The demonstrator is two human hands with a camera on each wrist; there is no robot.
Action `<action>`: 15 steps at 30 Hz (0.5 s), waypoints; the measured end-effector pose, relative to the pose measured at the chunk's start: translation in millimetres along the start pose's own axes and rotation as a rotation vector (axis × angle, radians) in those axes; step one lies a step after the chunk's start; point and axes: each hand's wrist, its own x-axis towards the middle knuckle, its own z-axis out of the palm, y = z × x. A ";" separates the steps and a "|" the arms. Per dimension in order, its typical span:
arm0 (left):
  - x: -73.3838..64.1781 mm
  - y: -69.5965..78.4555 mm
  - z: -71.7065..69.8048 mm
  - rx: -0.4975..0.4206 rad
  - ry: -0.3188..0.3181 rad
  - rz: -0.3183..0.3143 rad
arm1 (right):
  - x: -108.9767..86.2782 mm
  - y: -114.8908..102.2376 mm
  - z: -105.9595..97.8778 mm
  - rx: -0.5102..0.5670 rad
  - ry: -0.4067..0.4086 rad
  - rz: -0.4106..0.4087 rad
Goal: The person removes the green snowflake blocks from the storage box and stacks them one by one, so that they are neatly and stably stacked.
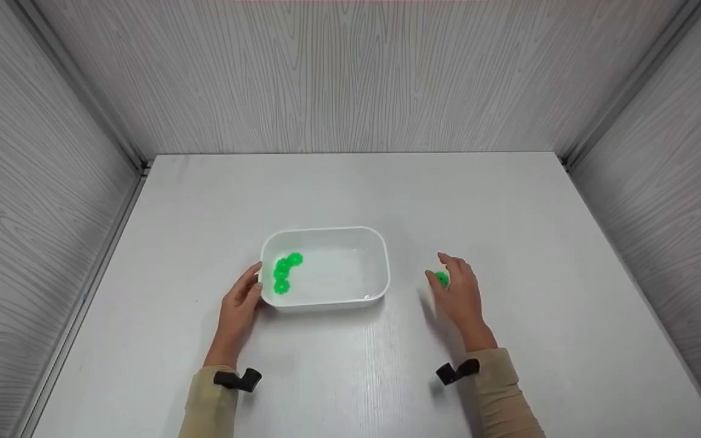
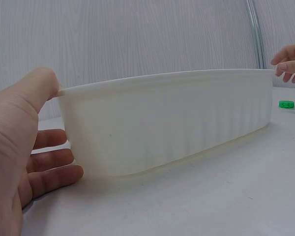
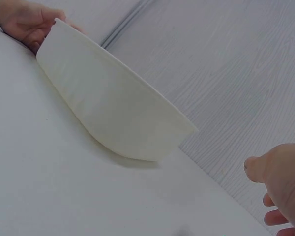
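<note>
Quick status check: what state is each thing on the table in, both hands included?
White container: upright, uncovered
Green pieces inside: bunched at its left end
Loose green piece: flat, outside the container
Left hand: holding the container's left end
Right hand: above the loose piece

- A small booth [image 1: 350, 109], maybe in a lab, is seen.
- A flat white table [image 1: 350, 191] is boxed in by pale grey, wood-patterned walls [image 1: 338, 67].
- Long grey metal strips [image 1: 630, 80] are set where walls meet.
- Small black cameras [image 1: 236, 381] are worn on tan sleeves [image 1: 209, 409].
</note>
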 end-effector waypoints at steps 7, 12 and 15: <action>-0.8 -1.6 0.3 -0.008 -0.001 0.023 | 1.6 -8.0 2.2 0.032 0.004 -0.029; -1.1 -1.4 0.6 0.003 0.003 0.011 | 1.0 -18.9 4.9 0.053 -0.014 -0.045; -1.2 -0.7 0.9 0.005 0.008 0.006 | 0.3 -26.7 8.2 0.053 -0.011 -0.092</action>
